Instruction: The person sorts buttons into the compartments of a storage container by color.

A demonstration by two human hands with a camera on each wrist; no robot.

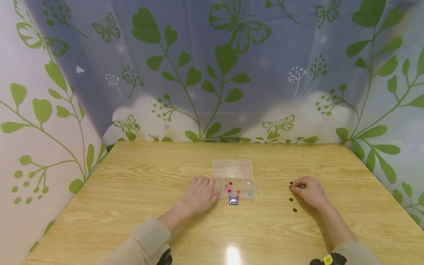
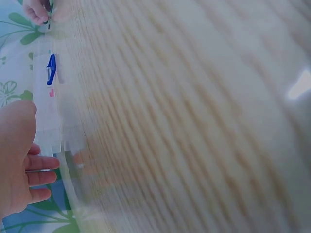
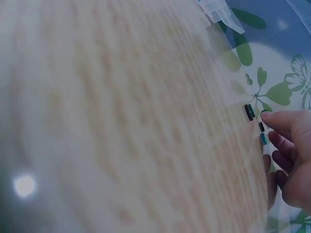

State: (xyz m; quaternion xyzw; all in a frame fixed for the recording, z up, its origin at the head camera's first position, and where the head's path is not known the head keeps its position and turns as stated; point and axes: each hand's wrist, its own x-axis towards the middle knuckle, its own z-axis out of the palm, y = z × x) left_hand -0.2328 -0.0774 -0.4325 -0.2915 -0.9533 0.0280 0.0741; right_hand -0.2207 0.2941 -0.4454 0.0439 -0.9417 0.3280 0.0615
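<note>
A clear plastic compartment box (image 1: pixel 217 186) stands on the table with its lid (image 1: pixel 232 168) raised at the back. Small red, pink, yellow, white and blue pieces lie in its compartments, and a blue clasp (image 1: pixel 233 200) is at its front. My left hand (image 1: pixel 200 195) rests along the box's left side, fingers extended and thumb near the front corner. To the right, my right hand (image 1: pixel 309 191) pinches a small dark disc (image 1: pixel 291 187) at its fingertips. Close by lie another dark disc (image 1: pixel 291 183), a green disc (image 1: pixel 291 199) and a brown disc (image 1: pixel 294 210).
The wood-patterned table (image 1: pixel 149 162) reaches back to a leaf-printed curtain (image 1: pixel 185 92), which also hangs at both sides. A bright reflection (image 1: pixel 233 254) lies at the table's near edge.
</note>
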